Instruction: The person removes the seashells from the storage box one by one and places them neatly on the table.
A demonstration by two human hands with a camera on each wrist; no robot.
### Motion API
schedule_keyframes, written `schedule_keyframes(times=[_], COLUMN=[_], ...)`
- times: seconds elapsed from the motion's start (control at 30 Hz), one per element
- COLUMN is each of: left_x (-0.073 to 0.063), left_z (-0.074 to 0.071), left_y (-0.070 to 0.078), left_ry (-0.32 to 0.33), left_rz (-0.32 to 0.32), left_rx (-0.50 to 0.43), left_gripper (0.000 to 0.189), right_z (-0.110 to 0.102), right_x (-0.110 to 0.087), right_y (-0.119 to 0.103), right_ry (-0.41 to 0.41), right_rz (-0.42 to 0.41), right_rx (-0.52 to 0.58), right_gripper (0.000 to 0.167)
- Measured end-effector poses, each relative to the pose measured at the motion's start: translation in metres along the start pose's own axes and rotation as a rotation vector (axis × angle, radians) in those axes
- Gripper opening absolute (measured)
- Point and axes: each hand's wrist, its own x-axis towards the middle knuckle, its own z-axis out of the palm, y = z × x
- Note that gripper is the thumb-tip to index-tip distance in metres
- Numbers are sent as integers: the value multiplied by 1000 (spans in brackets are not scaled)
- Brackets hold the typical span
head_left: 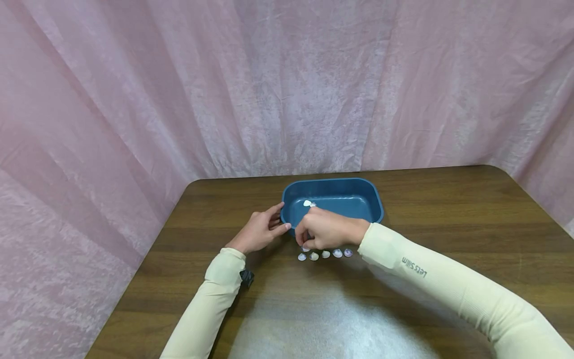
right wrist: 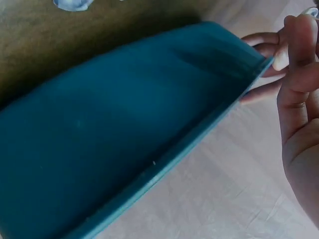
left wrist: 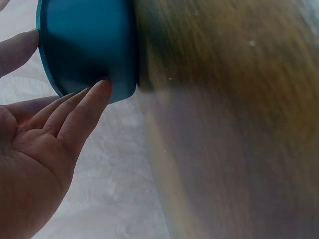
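Note:
A blue rectangular basin [head_left: 332, 181] stands on the wooden table, with two pale seashells [head_left: 307, 203] visible inside it near the left. My left hand [head_left: 260, 230] rests against the basin's left end, fingers extended; in the left wrist view its fingertips [left wrist: 102, 87] touch the outer wall and the thumb meets the rim. In front of the basin, my right hand [head_left: 329, 228] pinches a small seashell [right wrist: 311, 11] between thumb and fingers, just above the table. Below that hand, several white and purplish seashells [head_left: 326, 254] lie in a row. The right hand hides part of the basin's near wall.
The brown wooden table [head_left: 448, 224] extends to both sides of the basin. A pink velvety curtain [head_left: 287, 89] hangs behind it and at the sides. A small black object [head_left: 246, 278] sits at the left wrist.

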Motion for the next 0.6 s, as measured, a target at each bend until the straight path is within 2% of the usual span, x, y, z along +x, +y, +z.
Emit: schedule_keyframes(times=[0.3,0.6], left_x=[-2,-1], left_z=[-1,0], left_y=[1,2], left_ry=[2,5], left_rz=[-6,-13], left_rx=[-4,-9], left_gripper=[71,71], right_z=[13,27], right_x=[1,5], right_y=[-4,-5], right_ry=[-41,-61], right_rz=[37,30], right_rx=[-11,-52], right_gripper=[8,11])
